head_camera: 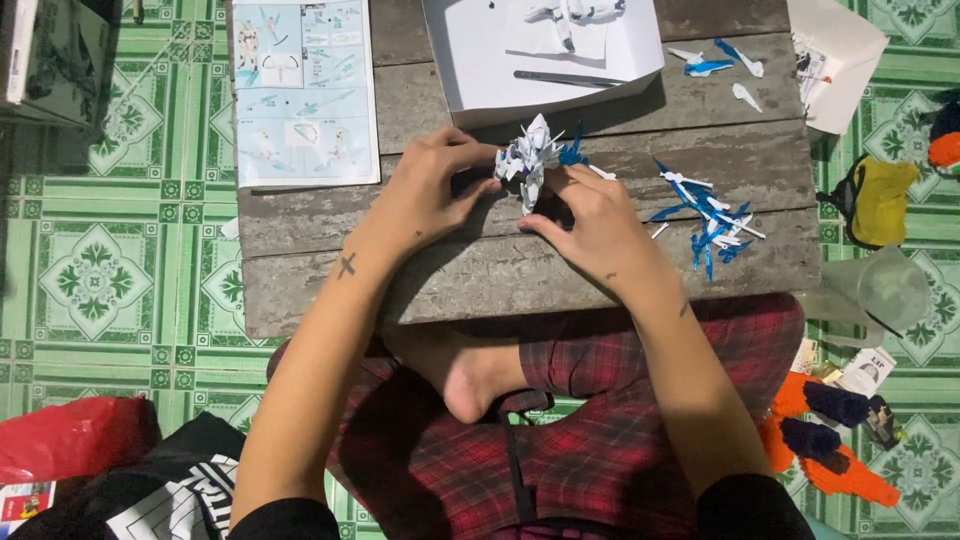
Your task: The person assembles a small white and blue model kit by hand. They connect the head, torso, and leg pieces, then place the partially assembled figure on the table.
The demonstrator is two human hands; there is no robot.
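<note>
A green patterned floor (95, 280) lay all around, and on it stood a low grey plank table (330, 270) that filled the upper middle of the view; the person sat at its near edge in red plaid trousers (600, 460), one bare foot (470, 385) tucked beneath the boards; a printed instruction sheet (305, 90) lay flat on the table's far left, and an open white box (545, 60) sat at the far middle with a dark slim tool (568, 78) across it; a folded white paper (835, 60) hung off the far right corner; a yellow-and-black pouch (880, 200) lay on the floor to the right, and orange and dark cloth (825, 440) nearer the knee; a red bag (75, 435) sat at lower left; a heap of loose blue and white parts (705, 215) rested on the table just right of the hands, with a few more (715, 65) farther back; the model (533, 160), white with blue pieces, was held just above the table's middle, its long axis roughly upright in the view, pointed end away from the person, blue spikes jutting right; the left hand (430, 185) pinched its left side with thumb and fingers; the right hand (590, 215) gripped its lower right, fingers curled around it.
</note>
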